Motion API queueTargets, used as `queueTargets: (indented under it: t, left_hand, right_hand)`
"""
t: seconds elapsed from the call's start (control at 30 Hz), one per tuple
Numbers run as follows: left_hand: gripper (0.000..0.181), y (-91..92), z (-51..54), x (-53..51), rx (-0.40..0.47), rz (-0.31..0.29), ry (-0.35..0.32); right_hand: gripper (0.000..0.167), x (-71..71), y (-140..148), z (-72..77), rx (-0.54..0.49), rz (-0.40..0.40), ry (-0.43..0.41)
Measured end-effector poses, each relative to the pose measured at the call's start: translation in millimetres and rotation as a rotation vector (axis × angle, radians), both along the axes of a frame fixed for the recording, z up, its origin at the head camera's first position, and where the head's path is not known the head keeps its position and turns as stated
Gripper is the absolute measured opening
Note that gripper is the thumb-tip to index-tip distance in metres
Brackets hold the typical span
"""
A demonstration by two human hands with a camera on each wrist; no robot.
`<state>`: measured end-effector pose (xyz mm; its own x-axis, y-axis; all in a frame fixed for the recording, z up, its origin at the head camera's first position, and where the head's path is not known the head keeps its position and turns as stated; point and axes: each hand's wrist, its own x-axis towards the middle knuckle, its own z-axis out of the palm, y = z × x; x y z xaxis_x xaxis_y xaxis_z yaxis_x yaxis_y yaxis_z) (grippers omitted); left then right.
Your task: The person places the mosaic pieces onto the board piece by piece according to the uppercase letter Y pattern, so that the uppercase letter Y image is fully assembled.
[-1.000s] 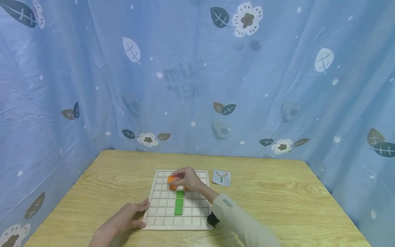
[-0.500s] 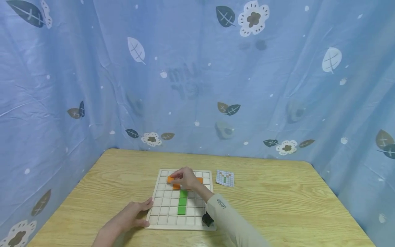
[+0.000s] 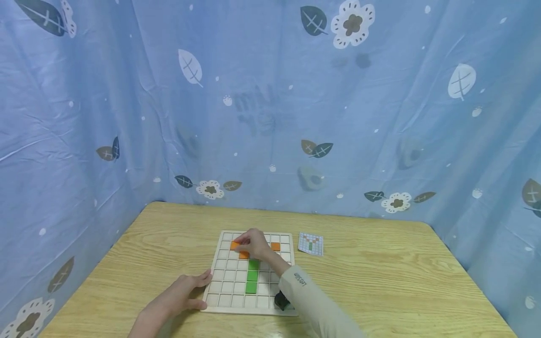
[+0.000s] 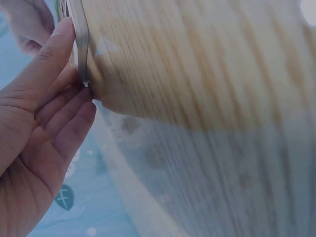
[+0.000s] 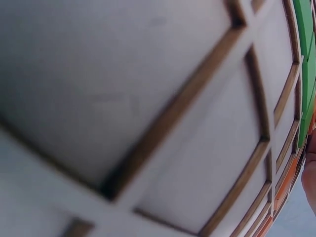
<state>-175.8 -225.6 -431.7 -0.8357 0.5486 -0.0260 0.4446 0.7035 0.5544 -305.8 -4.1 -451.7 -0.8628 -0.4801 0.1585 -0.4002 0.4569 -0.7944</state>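
A pale gridded wooden board [image 3: 228,275] lies on the table. My left hand [image 3: 179,295] rests against its left edge, thumb and fingers spread apart along the side; the left wrist view shows the fingertips [image 4: 85,94] touching the rim. My right hand [image 3: 255,245] reaches over the upper part of the board and pinches an orange square tile [image 3: 234,245] at the upper left cells. Another orange tile [image 3: 243,255] sits diagonally below it, and a third orange tile [image 3: 275,246] lies to the right. Green tiles [image 3: 251,275] form a column in the middle. The right hand hides some cells.
A small printed card [image 3: 310,243] with a coloured grid pattern lies right of the board. A black object [image 3: 282,300] is at the right wrist, over the board's lower right corner. A blue patterned curtain [image 3: 270,117] surrounds the wooden table [image 3: 380,277].
The orange tile in my right hand has gone from raised and tilted to level with the board. The whole view has shifted slightly. My left hand stays at the board's edge.
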Motion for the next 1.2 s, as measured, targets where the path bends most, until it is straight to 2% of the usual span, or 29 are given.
queueTargets:
  t: [0.2, 0.37, 0.63, 1.2]
  left_hand:
    - [0.071, 0.3, 0.1, 0.6, 0.000, -0.007, 0.005]
    - [0.071, 1.5, 1.2, 0.9, -0.008, 0.009, -0.010]
    - [0.072, 2.1, 1.3, 1.0, -0.021, 0.004, 0.005]
    - [0.072, 1.9, 1.1, 1.1, -0.011, 0.022, -0.016]
  right_hand:
    - [0.018, -0.4, -1.1, -1.1, 0.013, -0.023, -0.002]
    - [0.018, -0.8, -1.7, -2.0, 0.029, -0.036, 0.004]
    - [0.018, -1.0, -2.7, -1.8, 0.012, -0.077, -0.047]
    - [0.018, 0.5, -5.8, 13.8, 0.031, -0.112, -0.139]
